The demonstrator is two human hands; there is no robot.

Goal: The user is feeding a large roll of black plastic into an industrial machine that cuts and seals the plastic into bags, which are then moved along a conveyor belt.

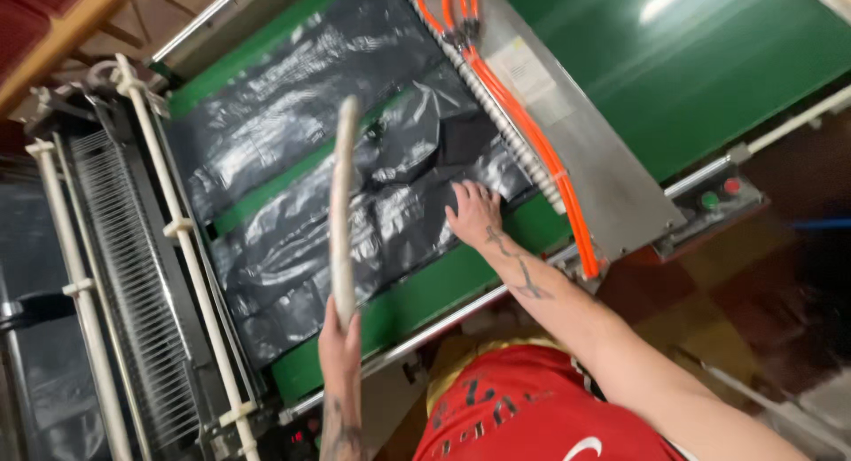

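My left hand (340, 339) grips the lower end of a long pale wooden stick (342, 204), which stands up over the black plastic sheets (292, 160). These glossy, wrinkled sheets lie on a green conveyor belt (417, 297). My right hand (474, 214) rests flat, fingers spread, on the edge of the plastic, close to the metal machine head (585, 160). My right forearm reaches in from the lower right.
Orange cables (541, 151) run along the metal machine head across the belt. A panel with a green and a red button (720, 193) sits at the right. White rods and a comb-like rack (133, 275) stand to the left. More green belt (709, 62) lies beyond.
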